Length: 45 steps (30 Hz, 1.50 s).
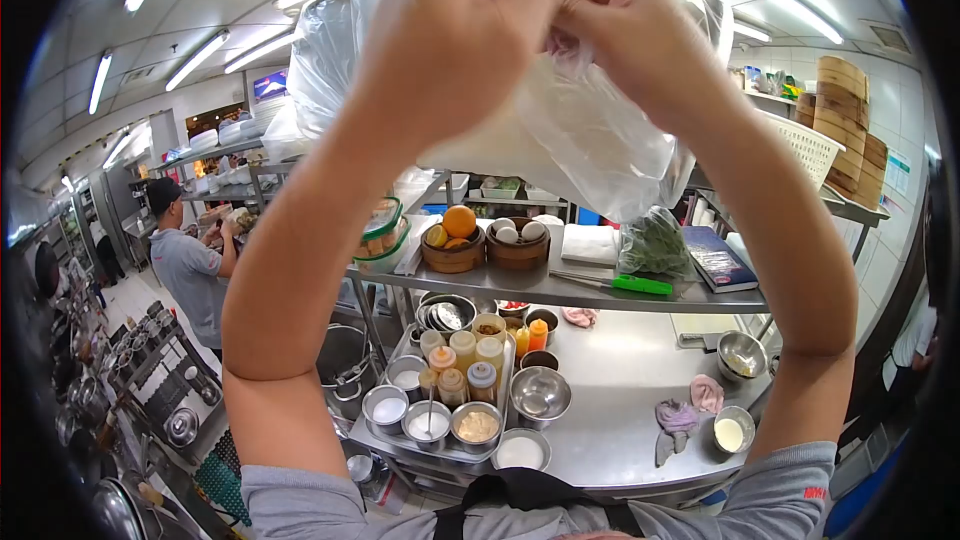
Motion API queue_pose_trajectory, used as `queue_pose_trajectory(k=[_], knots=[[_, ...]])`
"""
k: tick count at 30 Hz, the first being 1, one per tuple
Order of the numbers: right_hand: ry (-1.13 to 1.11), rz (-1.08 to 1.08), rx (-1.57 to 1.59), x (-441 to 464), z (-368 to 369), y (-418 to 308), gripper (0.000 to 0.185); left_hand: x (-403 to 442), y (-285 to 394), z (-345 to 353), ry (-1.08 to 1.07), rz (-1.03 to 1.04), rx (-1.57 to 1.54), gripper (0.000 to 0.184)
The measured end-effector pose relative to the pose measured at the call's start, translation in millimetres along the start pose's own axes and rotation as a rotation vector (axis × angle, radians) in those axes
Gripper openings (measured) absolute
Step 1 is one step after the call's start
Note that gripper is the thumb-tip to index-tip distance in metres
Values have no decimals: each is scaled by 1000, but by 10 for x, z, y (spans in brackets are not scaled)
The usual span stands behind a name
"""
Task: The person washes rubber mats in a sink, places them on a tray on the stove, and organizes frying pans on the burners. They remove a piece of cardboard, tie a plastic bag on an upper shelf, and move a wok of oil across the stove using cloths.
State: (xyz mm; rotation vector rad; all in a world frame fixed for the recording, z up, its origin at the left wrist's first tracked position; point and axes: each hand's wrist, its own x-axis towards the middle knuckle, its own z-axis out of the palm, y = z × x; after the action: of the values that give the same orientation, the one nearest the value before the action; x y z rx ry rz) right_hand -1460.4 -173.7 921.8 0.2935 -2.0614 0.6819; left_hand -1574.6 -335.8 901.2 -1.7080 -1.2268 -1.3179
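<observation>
At the top of the view, we saw our left hand point(450, 50) curled nearly closed, its fingertips drawn together on a gathered bit of plastic, though motion blur hid the exact grip. Our right hand point(640, 25) met it there, thumb and fingers pinched on the same plastic. The clear plastic bag point(620, 155) hung from that point, high over the steel shelf point(480, 288) and spread around a large pale bulk. By our judgement the work was partway along: the plastic was bunched and in hand, but no finished knot or open mouth showed, leaving the handling incomplete. Whether our fingers were tying or loosening it, we could not tell.

Just below on the shelf, 2 small bamboo steamers stood side by side, 1 with an orange point(459, 221) and 1 with eggs point(507, 235). Nearby were a bag of greens point(655, 243), a green-handled knife point(642, 284) and a book point(720, 260), all clear of our hands. Lower down, squeeze bottles point(481, 380) crowded a tray on the counter point(600, 380). Well off to our left, a co-worker point(190, 260) in a gray shirt and dark cap stood at another station.
</observation>
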Motion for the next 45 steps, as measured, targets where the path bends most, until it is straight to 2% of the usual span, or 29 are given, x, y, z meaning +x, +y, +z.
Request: queue_pose_trajectory(k=[1,2,4,7,10,15,17,18,19,20,21,23,24,25,26,27,28,29,31,33,35,36,37,39,41,42,43,44,45], knots=[[58,-42,-203,-64,126,-43,25,168,-1,-50,6,-38,-22,28],[56,-37,-202,-132,201,-52,25,322,109,-122,4,-43,-25,28],[196,-196,-453,-228,284,-29,21,603,343,-245,-510,-410,134,29],[276,-325,-611,-281,253,184,21,690,223,-14,-499,-459,60,37],[236,-432,-611,-363,195,392,21,753,-32,34,-600,-436,-15,31],[210,-462,-606,-400,108,459,22,585,-136,160,-443,-427,-17,26],[193,-458,-615,-414,82,411,22,564,-73,143,-326,-304,340,27],[261,-358,-438,-435,87,378,21,574,-57,103,-325,-304,344,27],[323,-259,-260,-436,94,353,19,582,-21,27,-302,-201,481,27],[319,-264,-255,-429,76,354,19,588,14,-39,-278,-98,617,27],[313,-290,-356,-431,35,375,17,600,54,-98,-277,-102,623,27],[305,-314,-454,-427,-2,414,16,595,221,-196,-415,-400,212,26],[276,-407,-541,-421,-12,429,16,682,73,-277,-549,-487,-159,26],[243,-498,-628,-423,-12,431,17,634,-31,-212,-549,-490,-160,26],[240,-502,-631,-428,-25,340,17,576,-163,-115,-519,-374,-274,27],[136,-418,-652,-434,-50,161,18,524,-281,-25,-483,-255,-385,31],[35,-332,-671,-429,-81,0,19,457,-348,66,-441,-229,-317,37],[36,-334,-672,-391,-135,-131,19,420,-334,72,-490,-125,-181,33],[125,-367,-741,-249,-264,-267,20,419,-403,89,-484,-6,-205,26],[165,-336,-712,-104,-336,-215,26,420,-418,88,-416,1,-175,22],[25,-60,-256,-49,-316,-413,28,435,-428,104,-342,5,-147,19],[24,-260,-402,56,-361,-225,20,460,-427,128,-264,-52,-269,21],[20,-260,-403,52,-341,-172,20,475,-437,131,-184,-109,-387,29],[129,-407,-644,61,-317,-83,16,481,-464,64,-200,-105,-421,32],[187,-501,-668,55,-265,-16,16,519,-428,1,-189,-311,-321,33],[242,-597,-690,50,-238,6,16,549,-412,-20,-190,-312,-321,33],[239,-598,-688,26,-217,13,16,573,-344,-49,-261,-315,-177,34],[253,-737,-765,-10,-209,16,15,592,-302,-80,-329,-316,-32,35],[268,-876,-841,-27,-208,27,14,625,-309,-99,-327,-318,-31,35]])
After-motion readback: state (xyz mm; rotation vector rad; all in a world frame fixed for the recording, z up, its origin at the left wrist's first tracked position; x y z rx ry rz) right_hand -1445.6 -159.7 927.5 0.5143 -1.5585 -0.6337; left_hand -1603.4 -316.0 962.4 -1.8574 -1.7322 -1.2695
